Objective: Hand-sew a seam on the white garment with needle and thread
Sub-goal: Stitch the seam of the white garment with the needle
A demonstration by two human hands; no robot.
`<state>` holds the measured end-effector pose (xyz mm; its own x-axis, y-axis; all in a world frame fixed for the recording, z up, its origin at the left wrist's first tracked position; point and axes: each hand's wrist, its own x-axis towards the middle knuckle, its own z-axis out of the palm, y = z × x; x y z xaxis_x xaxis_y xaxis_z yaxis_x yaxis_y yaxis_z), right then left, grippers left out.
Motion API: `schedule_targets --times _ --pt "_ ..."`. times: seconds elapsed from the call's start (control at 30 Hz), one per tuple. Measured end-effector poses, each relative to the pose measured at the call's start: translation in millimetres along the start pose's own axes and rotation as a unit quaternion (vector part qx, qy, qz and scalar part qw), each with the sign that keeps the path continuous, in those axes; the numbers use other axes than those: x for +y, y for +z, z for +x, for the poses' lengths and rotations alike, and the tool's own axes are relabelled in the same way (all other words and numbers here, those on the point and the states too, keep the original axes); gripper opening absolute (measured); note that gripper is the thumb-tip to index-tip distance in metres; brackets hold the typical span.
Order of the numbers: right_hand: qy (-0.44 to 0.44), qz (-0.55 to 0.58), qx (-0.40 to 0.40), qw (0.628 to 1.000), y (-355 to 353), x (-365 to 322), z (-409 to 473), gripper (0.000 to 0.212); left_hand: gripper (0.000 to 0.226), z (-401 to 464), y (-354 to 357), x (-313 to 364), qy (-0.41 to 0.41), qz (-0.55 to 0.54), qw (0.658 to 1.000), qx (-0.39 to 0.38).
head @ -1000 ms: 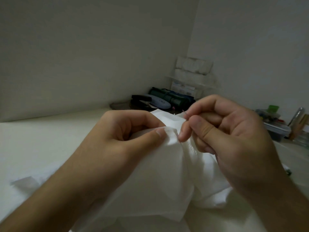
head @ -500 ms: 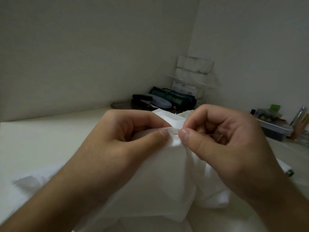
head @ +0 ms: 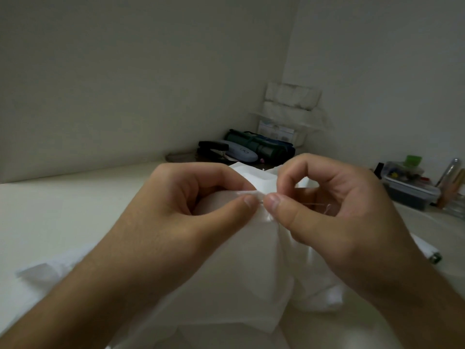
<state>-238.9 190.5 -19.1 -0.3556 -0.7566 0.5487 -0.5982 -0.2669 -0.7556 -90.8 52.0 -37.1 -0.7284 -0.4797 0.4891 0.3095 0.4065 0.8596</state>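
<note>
Nearest the camera, two bare forearms reach in from the lower corners and meet over a white garment (head: 246, 268) that drapes down in loose folds across the pale table (head: 63, 210). The cloth bunches up between the hands and spills toward the lower edge of the view, with a flap lying flat off to the left.

The left hand (head: 176, 210) has its fingers curled over the top of a raised fold, and its thumb presses the fabric edge from the near side, so the fold is pinched between thumb and forefinger. The right hand (head: 334, 222) sits just beside it, thumb tip almost touching the left thumb tip. Its thumb and bent forefinger pinch a thin needle (head: 312, 204), which lies roughly level, its tip at the fold between the two thumbs and its shaft running back under the curled fingers. A wisp of thread (head: 327, 210) hangs from the needle's rear end inside the palm's hollow. Behind the thumbs a folded corner of the garment stands up.

Farther right, a white tube (head: 425, 250) lies on the table, half hidden by the wrist. Beyond, a clear container (head: 407, 187) of small items sits near the right wall. In the far corner lie a dark green pouch (head: 259, 144), a black stapler (head: 214, 147) and stacked white boxes (head: 289, 107).
</note>
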Motion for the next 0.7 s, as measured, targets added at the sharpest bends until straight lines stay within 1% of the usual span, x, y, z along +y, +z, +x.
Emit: schedule_targets --times 0.1,0.3,0.53,0.7 --pt "0.006 0.022 0.010 1.000 0.7 -0.8 -0.1 0.022 0.014 -0.5 -0.1 0.4 0.003 0.009 1.000 0.003" --pt "0.018 0.061 -0.001 0.998 1.4 -2.8 1.2 0.023 0.015 -0.5 -0.1 0.6 0.004 0.016 1.000 0.012" --pt "0.018 0.065 0.010 0.998 0.7 -1.2 1.7 0.021 0.014 0.1 1.2 -1.1 0.011 0.034 0.999 0.024" --pt "0.021 0.058 0.016 0.998 0.5 -0.8 2.5 0.015 0.015 -0.7 1.5 -0.1 0.003 0.041 0.999 0.027"
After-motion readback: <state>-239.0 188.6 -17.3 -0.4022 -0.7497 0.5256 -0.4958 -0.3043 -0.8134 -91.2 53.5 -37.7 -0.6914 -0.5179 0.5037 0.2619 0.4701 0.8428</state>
